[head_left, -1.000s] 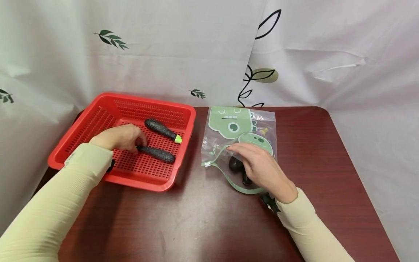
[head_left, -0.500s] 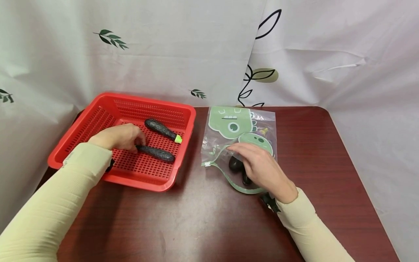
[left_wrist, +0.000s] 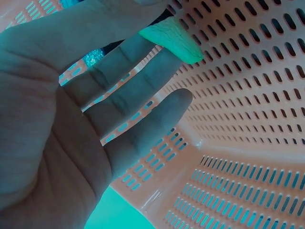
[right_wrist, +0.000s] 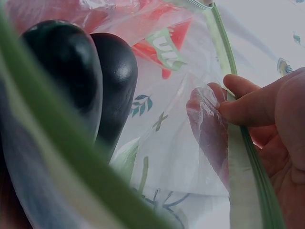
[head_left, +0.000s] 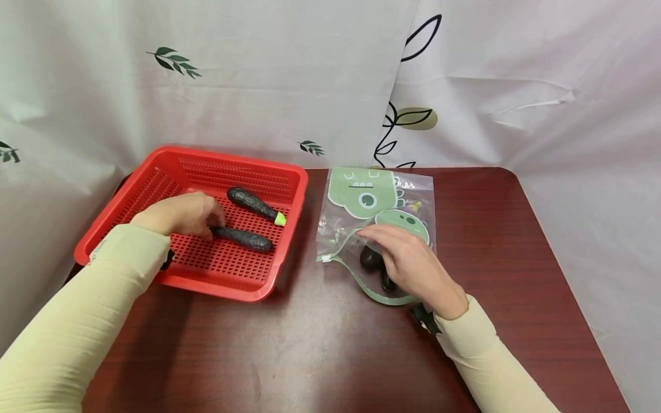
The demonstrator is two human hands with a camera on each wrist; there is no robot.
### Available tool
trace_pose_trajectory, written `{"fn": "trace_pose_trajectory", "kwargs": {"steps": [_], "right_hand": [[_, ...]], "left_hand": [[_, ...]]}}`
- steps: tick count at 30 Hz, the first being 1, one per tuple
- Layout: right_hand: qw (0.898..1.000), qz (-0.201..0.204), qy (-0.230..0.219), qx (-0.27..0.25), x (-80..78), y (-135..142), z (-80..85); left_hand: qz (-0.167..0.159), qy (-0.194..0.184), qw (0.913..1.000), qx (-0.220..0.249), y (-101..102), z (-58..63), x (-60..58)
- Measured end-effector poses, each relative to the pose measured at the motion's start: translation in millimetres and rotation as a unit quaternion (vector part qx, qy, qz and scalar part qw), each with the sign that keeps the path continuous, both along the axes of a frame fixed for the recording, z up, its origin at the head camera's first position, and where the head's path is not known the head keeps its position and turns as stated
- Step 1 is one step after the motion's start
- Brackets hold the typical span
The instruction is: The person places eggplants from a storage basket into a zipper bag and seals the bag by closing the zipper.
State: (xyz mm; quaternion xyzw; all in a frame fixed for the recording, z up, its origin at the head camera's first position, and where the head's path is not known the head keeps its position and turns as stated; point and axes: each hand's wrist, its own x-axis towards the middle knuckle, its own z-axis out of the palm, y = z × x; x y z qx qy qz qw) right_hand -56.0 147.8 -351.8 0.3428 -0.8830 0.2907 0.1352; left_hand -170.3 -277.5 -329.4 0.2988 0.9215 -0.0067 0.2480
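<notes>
Inside a red plastic basket [head_left: 227, 292], my left hand [head_left: 178, 215] pinches a dark, speckled zucchini [head_left: 242, 238] by one end. In the left wrist view, its bright green stem end [left_wrist: 177, 42] shows against my fingers. A second zucchini [head_left: 253, 203] with a light green tip lies behind it on the basket floor. On the right, my right hand [head_left: 413, 264] grips the edge of a clear zip bag [head_left: 380, 297] printed with green cartoon dinosaurs. The bag's mouth stands open, and two glossy dark eggplants [right_wrist: 116, 71] are inside.
A dark red wooden table [head_left: 289, 355] bears both basket and bag. The bag's white slider [head_left: 326, 258] sits at its left corner. White cloth [head_left: 258, 74] with leaf prints hangs behind the table and along its sides.
My left hand has shifted slightly to the left, and the zucchini it holds has moved a little with it. The right hand and the bag have stayed in place.
</notes>
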Motion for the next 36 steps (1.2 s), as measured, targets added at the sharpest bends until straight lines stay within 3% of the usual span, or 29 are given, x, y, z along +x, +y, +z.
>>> {"fn": "trace_pose_trajectory", "kwargs": {"steps": [9,17,36], "right_hand": [[1.000,0.004,0.004,-0.005,-0.7,0,-1.3],[1.000,0.003,0.006,-0.005,-0.4,-1,-0.1],[1.000,0.004,0.000,0.001,-0.4,0,-1.0]], "left_hand": [[0.013,-0.002,0.9999,-0.007,0,7.4,-0.4],[0.001,0.012,0.9999,-0.008,-1,13.4,4.6],[0.026,0.046,0.9986,-0.002,-3,41.8,14.9]]}}
